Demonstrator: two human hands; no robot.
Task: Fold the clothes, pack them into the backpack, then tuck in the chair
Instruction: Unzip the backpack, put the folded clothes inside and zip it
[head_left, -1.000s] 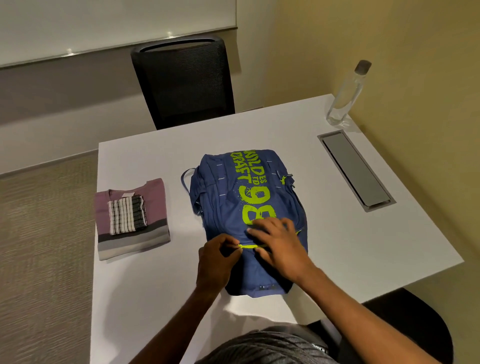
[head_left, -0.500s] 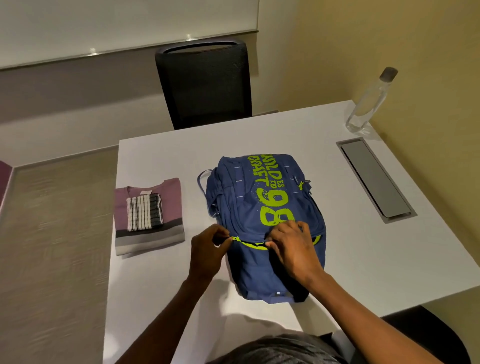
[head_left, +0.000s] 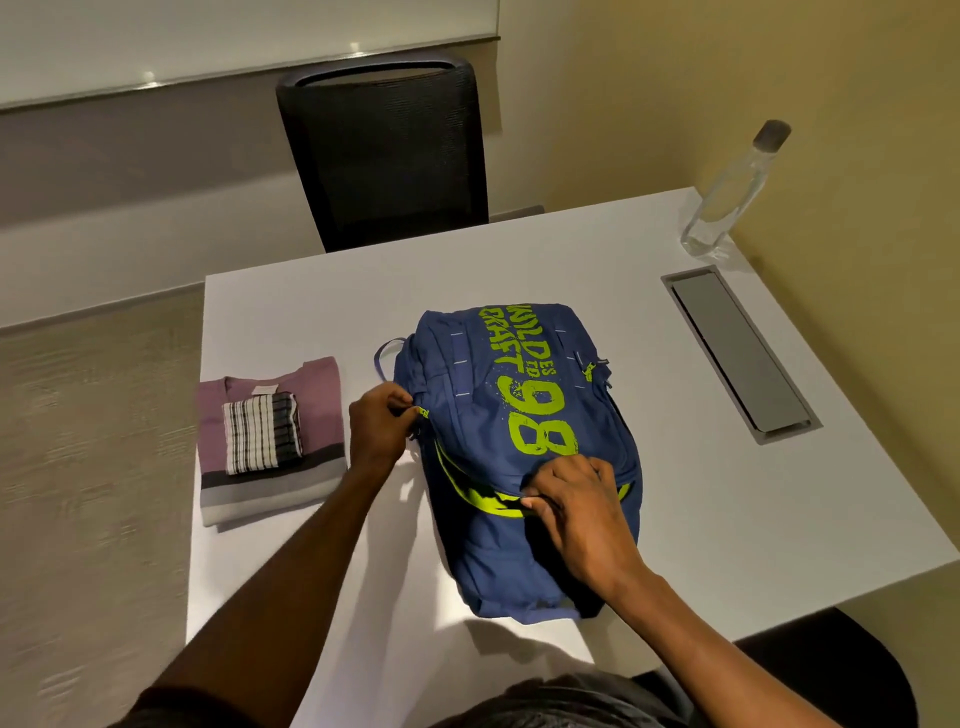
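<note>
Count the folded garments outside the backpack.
2: a purple top on the table left of the backpack, a striped cloth stacked on it. More may sit inside.

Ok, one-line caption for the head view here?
Left hand pinches the zip pull on the blue backpack, right hand grips its front flap; folded clothes lie beside it.

Backpack (head_left: 519, 415): blue woven cloth, matt, fine-grained. The lime-green print on it is flat and patchy at the edges.
Folded shirt (head_left: 322, 395): mauve soft knit cloth, matt, with grey bands at the hem.
Striped cloth (head_left: 260, 434): thin woven fabric, matt.
Bench (head_left: 291, 322): white, smooth, faint satin sheen.
Cable hatch (head_left: 737, 348): grey metal, brushed look, dull.
Bottle (head_left: 727, 202): clear, glossy, plastic by the look.
Far chair (head_left: 384, 156): black mesh back, matt.
Floor (head_left: 78, 467): beige carpet, rough ribbed texture.
</note>
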